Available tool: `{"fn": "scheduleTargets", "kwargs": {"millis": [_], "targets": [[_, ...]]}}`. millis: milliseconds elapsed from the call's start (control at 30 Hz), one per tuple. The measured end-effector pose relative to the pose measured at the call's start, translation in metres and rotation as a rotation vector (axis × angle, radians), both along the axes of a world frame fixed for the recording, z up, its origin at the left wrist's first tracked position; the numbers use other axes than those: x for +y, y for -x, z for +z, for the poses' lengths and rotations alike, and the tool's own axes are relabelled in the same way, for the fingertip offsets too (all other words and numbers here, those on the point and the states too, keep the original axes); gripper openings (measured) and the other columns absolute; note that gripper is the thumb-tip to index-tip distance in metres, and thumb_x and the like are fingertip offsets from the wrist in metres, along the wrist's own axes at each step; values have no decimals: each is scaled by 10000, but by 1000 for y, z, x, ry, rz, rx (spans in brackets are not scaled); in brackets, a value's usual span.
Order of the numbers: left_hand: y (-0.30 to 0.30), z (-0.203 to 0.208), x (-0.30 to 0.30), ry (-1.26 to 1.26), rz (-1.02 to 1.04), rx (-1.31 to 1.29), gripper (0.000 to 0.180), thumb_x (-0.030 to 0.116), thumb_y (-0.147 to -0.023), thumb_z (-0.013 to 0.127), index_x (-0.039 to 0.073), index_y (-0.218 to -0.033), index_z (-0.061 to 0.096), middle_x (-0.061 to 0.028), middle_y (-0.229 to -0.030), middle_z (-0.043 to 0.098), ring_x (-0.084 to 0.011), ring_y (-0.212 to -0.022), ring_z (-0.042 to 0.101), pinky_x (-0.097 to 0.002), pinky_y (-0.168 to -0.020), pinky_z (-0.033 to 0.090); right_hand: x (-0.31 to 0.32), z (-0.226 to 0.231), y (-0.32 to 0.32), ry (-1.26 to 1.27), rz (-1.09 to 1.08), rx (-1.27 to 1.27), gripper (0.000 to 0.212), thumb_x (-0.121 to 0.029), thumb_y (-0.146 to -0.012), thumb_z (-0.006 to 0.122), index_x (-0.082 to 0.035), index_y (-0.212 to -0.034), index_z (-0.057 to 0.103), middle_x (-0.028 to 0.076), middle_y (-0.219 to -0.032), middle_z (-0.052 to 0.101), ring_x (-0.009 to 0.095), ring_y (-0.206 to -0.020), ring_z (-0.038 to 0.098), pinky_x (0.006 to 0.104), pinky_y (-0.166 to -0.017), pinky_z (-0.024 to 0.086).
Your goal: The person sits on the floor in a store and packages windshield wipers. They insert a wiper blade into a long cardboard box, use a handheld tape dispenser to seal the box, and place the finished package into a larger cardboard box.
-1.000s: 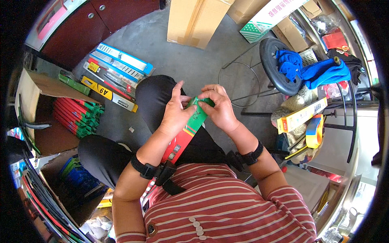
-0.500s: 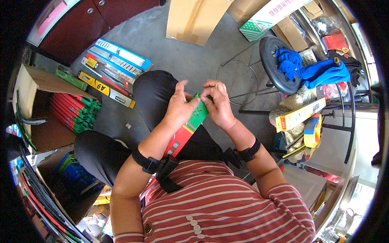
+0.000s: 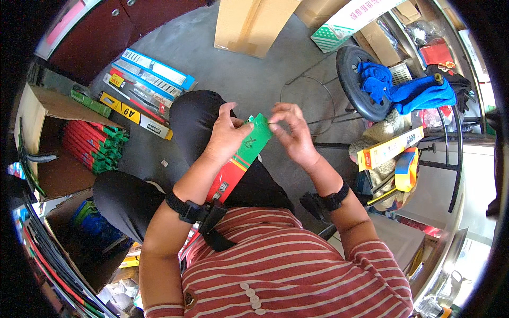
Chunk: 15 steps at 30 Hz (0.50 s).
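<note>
A long, narrow carton (image 3: 255,141), green at its far end and red toward me, slants up from my lap. My left hand (image 3: 227,137) grips its left side near the green end, thumb lying on the green face. Thumb and forefinger of my right hand (image 3: 294,139) are pinched together at the carton's far right edge. Whatever sits between those fingertips is too small to make out. The carton's near end is hidden by my left forearm and its strap.
Several long boxes (image 3: 139,115) lie on the floor at left. Beside them, an open cardboard box (image 3: 50,172) holds red and green cartons. A black round stool (image 3: 347,87) bearing blue cloth stands at right. A large cardboard box (image 3: 254,24) is ahead.
My right hand has moved right, away from my left hand, baring more of the carton's green end. My left hand has shifted slightly left, still on the carton.
</note>
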<state>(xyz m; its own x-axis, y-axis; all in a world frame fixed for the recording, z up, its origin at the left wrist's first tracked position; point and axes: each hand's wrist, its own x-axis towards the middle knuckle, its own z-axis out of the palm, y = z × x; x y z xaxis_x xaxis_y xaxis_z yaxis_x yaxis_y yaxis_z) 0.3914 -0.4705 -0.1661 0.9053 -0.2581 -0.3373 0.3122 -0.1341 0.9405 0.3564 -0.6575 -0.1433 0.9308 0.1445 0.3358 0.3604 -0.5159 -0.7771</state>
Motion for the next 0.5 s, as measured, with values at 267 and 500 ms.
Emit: {"fn": "scheduleTargets", "kwargs": {"millis": [267,500], "targets": [[1,-1,2,-13,-2,-41,692,93,-754,711,-13,-1320,326,-170,-921,617,-182,-801,604,-289,-693,499,14,17,-17,371,140,-160,189,-69,-681,698,-73,-853,621,122,-1130,504,351,-1189,439,431,-958,383],[3,-2,1,-82,-11,-92,679,134,-736,724,-34,-1281,355,-183,-897,623,-206,-783,618,-313,-691,506,16,14,-27,440,186,-117,112,-47,-679,670,-57,-770,605,125,-1097,499,351,-1200,430,436,-981,374]]}}
